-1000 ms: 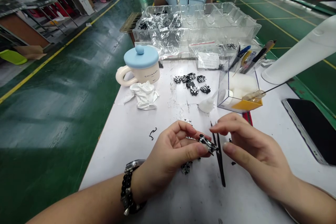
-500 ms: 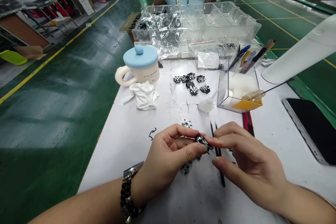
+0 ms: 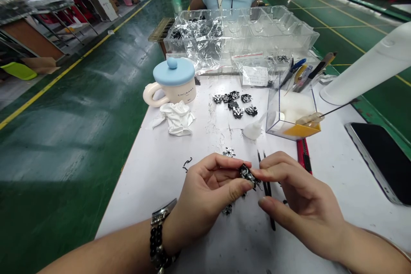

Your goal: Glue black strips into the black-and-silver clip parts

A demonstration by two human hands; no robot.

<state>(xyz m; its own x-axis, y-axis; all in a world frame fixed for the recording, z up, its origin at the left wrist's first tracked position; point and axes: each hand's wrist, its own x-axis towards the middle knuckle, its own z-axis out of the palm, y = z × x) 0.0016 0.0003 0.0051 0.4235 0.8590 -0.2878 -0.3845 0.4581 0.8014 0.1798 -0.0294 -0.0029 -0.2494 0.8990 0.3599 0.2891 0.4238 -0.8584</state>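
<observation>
My left hand pinches a small black-and-silver part between thumb and fingertips, above the white table. My right hand comes from the other side, its index fingertip against the part's right end. The right thumb stands well apart from that finger, with nothing gripped between them. Black tweezers lie on the table under the gap between the hands, partly covered. Small metal pieces lie just beyond my left fingers, and a few more show beneath the hands. A thin black curved piece rests to the left.
Several similar parts lie farther back, near a white dropper bottle. A lidded mug and crumpled white tissue stand left. On the right are a clear pen box, red cutter and phone. Clear trays span the back.
The view has shifted slightly. Both hands stay nearly in place around the small part, with the right index fingertip still touching it.
</observation>
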